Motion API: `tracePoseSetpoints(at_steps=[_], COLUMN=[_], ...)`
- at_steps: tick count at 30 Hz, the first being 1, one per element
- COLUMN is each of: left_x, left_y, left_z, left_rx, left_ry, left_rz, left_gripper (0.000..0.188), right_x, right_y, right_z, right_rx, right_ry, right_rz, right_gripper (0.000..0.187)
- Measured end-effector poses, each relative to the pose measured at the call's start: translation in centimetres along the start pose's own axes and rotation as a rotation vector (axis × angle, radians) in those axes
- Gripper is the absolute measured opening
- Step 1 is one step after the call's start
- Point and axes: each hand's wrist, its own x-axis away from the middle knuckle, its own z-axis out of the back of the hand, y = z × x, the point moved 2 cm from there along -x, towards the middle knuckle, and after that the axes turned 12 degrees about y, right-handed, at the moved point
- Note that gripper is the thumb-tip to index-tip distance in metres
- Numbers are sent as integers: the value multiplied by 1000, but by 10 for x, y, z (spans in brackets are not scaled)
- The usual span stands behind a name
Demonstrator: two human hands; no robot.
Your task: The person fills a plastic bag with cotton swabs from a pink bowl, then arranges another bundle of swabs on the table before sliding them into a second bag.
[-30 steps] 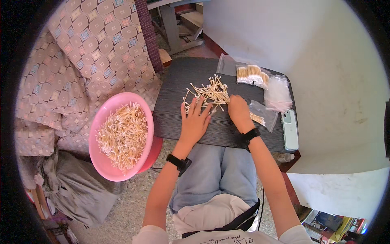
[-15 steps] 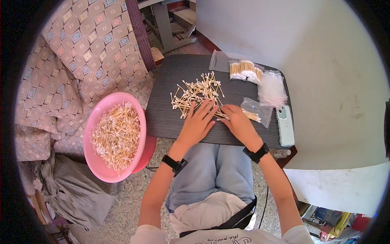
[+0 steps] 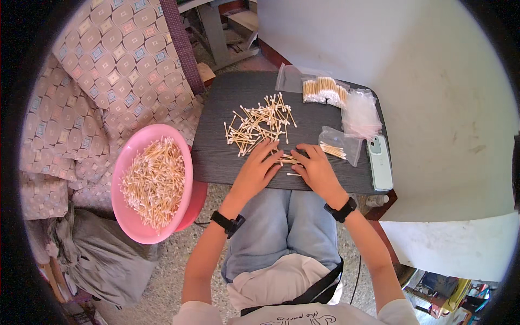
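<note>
Wooden cotton swabs with white tips lie in a loose pile on the dark table. Just in front of the pile, a few cotton swabs lie crosswise between my two hands. My left hand has its fingers and thumb around their left ends, with its fingertips close to the pile. At their right ends, my right hand pinches them between thumb and fingers. A single swab sticks out beside my right thumb. Right of that hand, a small row of swabs rests on a clear plastic bag.
Bundled swabs sit at the table's far right, near a stack of clear bags. A pale phone lies along the right edge. Left of the table, a pink basin holds many swabs. A pale panel stands at right.
My hands have moved slightly apart and toward me, off the pile's near edge. The few swabs between them now show more clearly, as does the single one by my right thumb.
</note>
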Motion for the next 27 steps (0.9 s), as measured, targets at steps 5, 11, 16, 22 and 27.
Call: tracePoseSetpoints(at_steps=[5,11,16,22,27], left_x=[-2,-6,-11,-7,-3], left_y=[-4,-4,2,0,-3], left_z=[1,2,9,4,-1], left_rx=[97,295,364,24,-219], left_ry=[50,-66,-72,172,38], left_rz=[40,148,177,207,-17], left_gripper=[26,27,36,41,43], right_x=[-2,-4,-6,-3,-6], right_y=[3,3,-2,4,2], right_z=[-8,-8,-16,-15,-8], right_rx=[-71,-144,67,44,25], right_ry=[4,-27,148,-10,25], right_rz=[-27,-65,79,76,58], right_gripper=[28,25,33,34,29])
